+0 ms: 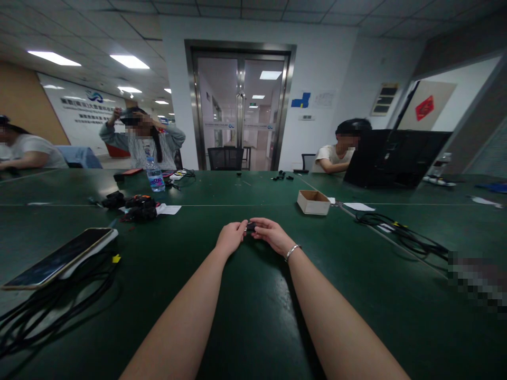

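Observation:
Both arms reach forward over the dark green table (253, 295). Between my two hands is a small black object (251, 227) with a bit of shiny metal at its left end; its kind is too small to make out. My left hand (233, 236) pinches the metal end between thumb and fingers. From the other side, my right hand (273, 236), with a silver bracelet (292, 252) at the wrist, has its fingers closed on the black part. The fingers partly cover the object.
An open cardboard box (313, 203) stands beyond my right hand. Left lie a phone (59, 258), coiled black cables (79, 295) and black gear (137, 207) near a water bottle (154, 177). More cable (404, 235) and a monitor (396, 158) are right. Several people sit around the table.

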Tool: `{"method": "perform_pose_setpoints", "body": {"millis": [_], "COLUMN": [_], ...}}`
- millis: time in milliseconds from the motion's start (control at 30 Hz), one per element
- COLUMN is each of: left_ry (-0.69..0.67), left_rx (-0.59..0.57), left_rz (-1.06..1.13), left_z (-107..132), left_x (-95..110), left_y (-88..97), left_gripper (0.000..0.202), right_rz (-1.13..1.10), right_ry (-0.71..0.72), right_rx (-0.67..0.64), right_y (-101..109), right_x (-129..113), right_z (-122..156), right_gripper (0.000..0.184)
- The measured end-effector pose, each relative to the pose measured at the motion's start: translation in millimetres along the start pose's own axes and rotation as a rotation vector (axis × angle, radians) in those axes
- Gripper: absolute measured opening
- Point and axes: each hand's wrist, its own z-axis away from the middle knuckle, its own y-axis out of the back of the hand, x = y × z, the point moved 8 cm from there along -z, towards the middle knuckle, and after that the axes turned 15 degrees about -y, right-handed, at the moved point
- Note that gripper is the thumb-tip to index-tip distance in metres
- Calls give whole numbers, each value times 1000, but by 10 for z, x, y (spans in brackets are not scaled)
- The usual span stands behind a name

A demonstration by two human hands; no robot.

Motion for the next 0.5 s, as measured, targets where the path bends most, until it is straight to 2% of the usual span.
{"method": "perform_pose_setpoints", "body": {"millis": [133, 267, 500], "left_ry": [-13, -40, -148], "left_rx": [9, 33, 121], "left_rz": [0, 12, 243], "left_z": [11, 7, -34], "left_x": [15, 17, 33], "left_y": [3, -4, -14], "left_gripper": [53, 44, 25], "right_rz": [-15, -42, -76], "right_ry": [-14, -31, -50], "right_rx": [41, 125, 149], "right_y": [26, 72, 94], "right_x": [7, 24, 43], "right_z": [-10, -35, -73], "right_gripper": [25, 15, 6]}}
